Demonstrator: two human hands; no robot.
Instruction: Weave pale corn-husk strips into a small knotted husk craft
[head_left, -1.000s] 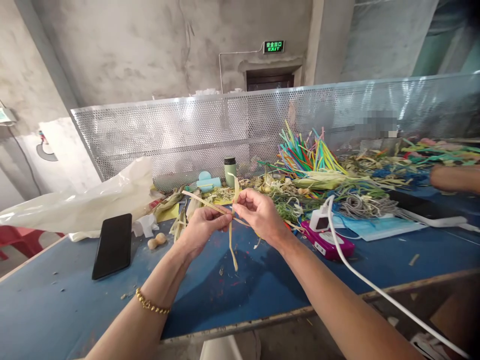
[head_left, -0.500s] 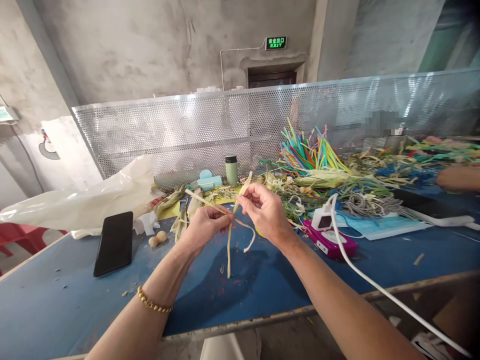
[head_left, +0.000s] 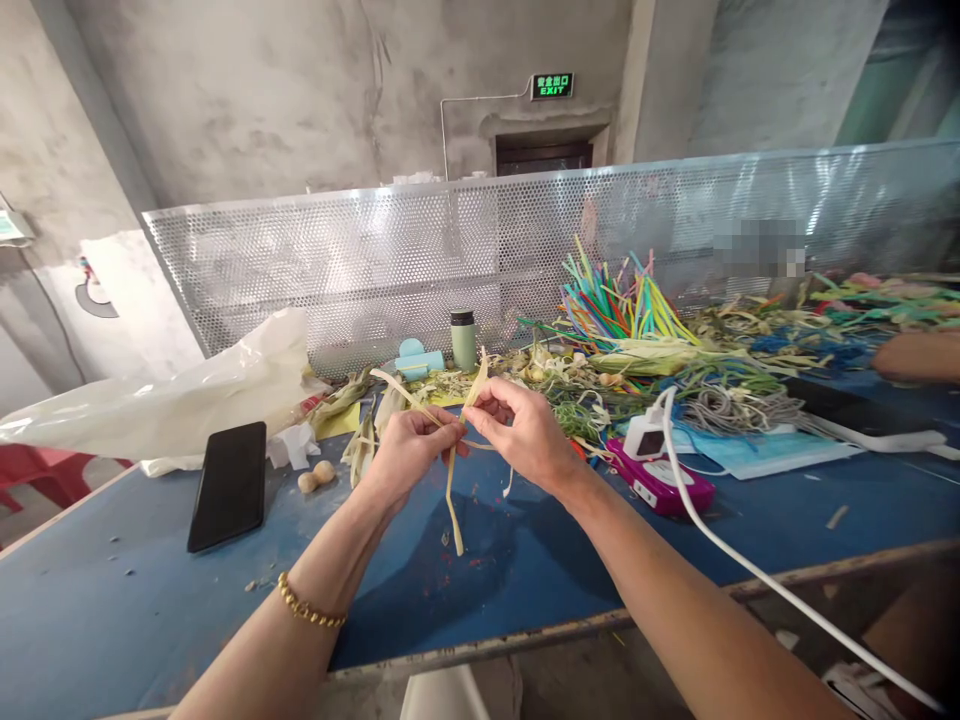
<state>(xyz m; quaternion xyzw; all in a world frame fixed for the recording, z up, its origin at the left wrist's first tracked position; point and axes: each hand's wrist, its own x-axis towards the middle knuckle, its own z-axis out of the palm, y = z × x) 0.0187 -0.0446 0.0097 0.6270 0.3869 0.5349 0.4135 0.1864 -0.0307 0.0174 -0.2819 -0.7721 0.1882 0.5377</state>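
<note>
Pale, narrow strips that look like corn husk (head_left: 454, 515) cross between my two hands above the blue table. My left hand (head_left: 412, 455) pinches them at the crossing, and one end juts out to the upper left. Close beside it, my right hand (head_left: 517, 430) grips the upright part, whose tip rises above the fingers. Another end hangs down below the left fingertips. A thin end passes rightward behind my right hand, partly hidden, with a white tip showing beneath. The exact crossing is covered by fingers.
A black phone (head_left: 227, 487) and small wooden beads (head_left: 316, 477) lie left. Behind stand a green bottle (head_left: 463, 342) and colourful pipe cleaners (head_left: 622, 305). To the right are a purple power strip (head_left: 664, 482), a white cable (head_left: 739, 570), a blue mask (head_left: 765, 452) and another person's arm (head_left: 915, 357).
My right hand has shifted slightly left and down, closer to my left hand. The curled loose end that hung between them is now mostly behind the right hand.
</note>
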